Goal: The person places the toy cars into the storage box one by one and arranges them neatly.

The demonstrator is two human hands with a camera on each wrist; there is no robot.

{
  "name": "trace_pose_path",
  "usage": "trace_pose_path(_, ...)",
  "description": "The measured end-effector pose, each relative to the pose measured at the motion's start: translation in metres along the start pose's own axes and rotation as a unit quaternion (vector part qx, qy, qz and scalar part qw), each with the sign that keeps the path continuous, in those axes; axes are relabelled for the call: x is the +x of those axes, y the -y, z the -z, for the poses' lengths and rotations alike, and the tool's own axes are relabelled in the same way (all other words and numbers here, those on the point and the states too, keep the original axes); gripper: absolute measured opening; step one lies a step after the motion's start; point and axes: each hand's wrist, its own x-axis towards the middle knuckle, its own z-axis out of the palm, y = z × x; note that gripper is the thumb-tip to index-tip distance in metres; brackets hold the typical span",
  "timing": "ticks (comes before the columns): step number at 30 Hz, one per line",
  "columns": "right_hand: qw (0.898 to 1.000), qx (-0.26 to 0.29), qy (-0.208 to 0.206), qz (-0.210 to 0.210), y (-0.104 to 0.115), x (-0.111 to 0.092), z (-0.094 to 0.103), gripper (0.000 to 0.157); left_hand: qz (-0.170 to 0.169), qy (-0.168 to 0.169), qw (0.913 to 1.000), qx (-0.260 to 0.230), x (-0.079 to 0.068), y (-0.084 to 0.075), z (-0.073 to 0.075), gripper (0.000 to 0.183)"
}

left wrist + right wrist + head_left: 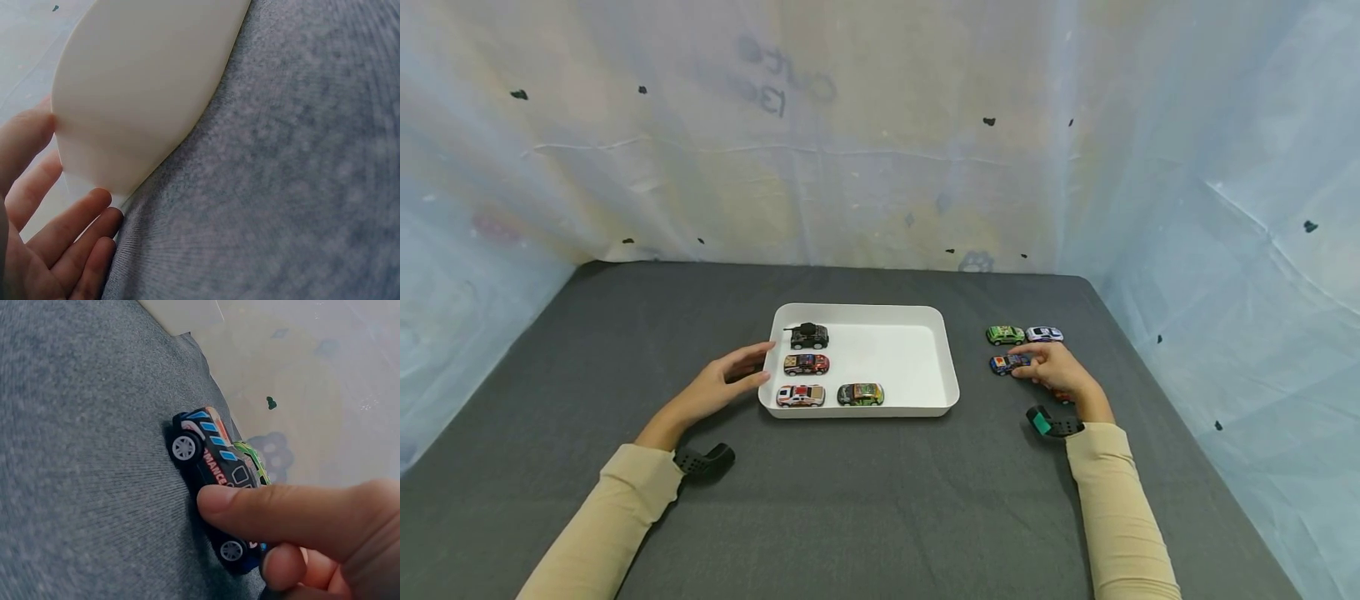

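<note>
At the left end of a white tray (895, 358), my left hand (718, 387) touches the rim with spread fingers. The left wrist view shows its fingertips against the outer wall of the tray (144, 75). To the right of the tray, my right hand (1056, 371) pinches a dark blue toy car (1002, 365) between thumb and fingers. In the right wrist view the thumb lies across the side of this toy car (215, 453), hiding part of its door lettering. A green toy car (1004, 335) and a white-and-purple toy car (1044, 334) stand just beyond that hand.
Inside the tray's left half stand a black toy vehicle with a top gun (808, 336), a red-and-tan toy car (807, 364), a white-and-red toy car (801, 396) and a yellow-green toy car (861, 394). An orange-red toy car (1063, 397) is partly hidden under my right hand. Grey cloth (865, 500) covers the table.
</note>
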Motion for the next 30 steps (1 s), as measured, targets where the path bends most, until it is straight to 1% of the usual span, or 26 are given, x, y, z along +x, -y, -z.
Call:
trace_pose_path(7, 1.0, -0.007, -0.012, -0.01, 0.0, -0.001, 0.0, 0.042, 0.001, -0.001, 1.0, -0.001, 0.001, 0.001, -0.001, 0.059)
trace_pose_path(14, 1.0, -0.011, -0.016, 0.002, 0.002, 0.001, 0.0, 0.043, -0.001, -0.004, 1.0, 0.004, 0.001, 0.002, 0.0, 0.059)
trace_pose_path(20, 1.0, -0.013, -0.017, 0.006, 0.006, 0.002, -0.001, 0.044, -0.005, -0.001, 1.0, -0.002, 0.0, 0.002, 0.0, 0.059)
trace_pose_path(30, 0.999, -0.02, -0.026, 0.012, 0.012, 0.005, -0.004, 0.045, 0.001, -0.002, 1.0, -0.004, 0.0, 0.001, 0.0, 0.059)
